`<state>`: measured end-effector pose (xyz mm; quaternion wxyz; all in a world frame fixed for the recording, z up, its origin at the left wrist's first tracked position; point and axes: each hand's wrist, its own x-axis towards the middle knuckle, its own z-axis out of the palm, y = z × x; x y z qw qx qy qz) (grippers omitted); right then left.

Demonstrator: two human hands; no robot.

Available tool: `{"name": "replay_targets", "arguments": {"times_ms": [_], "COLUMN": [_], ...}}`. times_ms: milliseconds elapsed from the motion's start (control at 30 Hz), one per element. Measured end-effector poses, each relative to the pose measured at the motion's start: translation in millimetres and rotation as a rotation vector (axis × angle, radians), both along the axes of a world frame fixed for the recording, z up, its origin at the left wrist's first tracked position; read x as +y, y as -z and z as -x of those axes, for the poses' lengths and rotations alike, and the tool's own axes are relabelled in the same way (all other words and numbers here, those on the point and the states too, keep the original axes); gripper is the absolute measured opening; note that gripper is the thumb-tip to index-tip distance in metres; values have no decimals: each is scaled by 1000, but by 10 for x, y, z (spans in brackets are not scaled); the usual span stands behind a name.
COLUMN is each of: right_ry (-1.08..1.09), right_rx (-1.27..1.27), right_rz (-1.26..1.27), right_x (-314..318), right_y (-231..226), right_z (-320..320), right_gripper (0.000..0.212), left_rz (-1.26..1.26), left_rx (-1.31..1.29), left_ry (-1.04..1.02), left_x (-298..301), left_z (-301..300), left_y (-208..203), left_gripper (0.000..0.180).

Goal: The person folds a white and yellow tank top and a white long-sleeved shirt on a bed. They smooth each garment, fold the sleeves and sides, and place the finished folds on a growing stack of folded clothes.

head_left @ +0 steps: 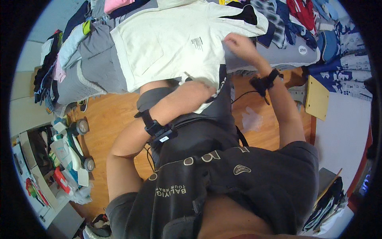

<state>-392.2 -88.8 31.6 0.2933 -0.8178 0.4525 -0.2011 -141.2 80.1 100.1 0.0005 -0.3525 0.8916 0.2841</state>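
Note:
An off-white sweatshirt lies spread on the edge of a bed with grey bedding, one sleeve reaching to the far right. Its other sleeve, with a dark printed panel, hangs toward my lap. My left hand is closed on the cloth beside that panel; its fingertips are partly hidden. A small slim thing shows just beyond this hand, too small to name. At the garment's right side is my right hand, its fingers curled in at the cloth's edge. What those fingers hold, if anything, is hidden.
Folded and loose clothes lie at the bed's far right, and more clothes at its left. A toy vehicle stands on the floor at left. A clear plastic bag lies on the wooden floor near a yellow board.

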Motion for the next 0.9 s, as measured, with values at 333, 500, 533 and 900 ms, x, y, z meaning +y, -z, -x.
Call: {"name": "replay_targets", "arguments": {"times_ms": [333,500,533,900], "right_ry": [-492,-412,-407,-465], "right_rx": [-340,-366,-335,45], "right_rz": [-32,-627,-632,275], "right_x": [1693,1882,1859,1633], "right_y": [49,36,29,149], "right_z": [-519,-335,-297,-557], "right_gripper": [28,24,23,35], "left_rz": [-552,-629,-656,-1074], "left_rx": [491,428,450,655], "left_ry": [-114,-497,-467,74], "left_x": [88,242,306,606], "left_z": [-198,-451,-435,-261], "left_y": [229,730,791,292], "left_gripper": [39,73,80,25]}}
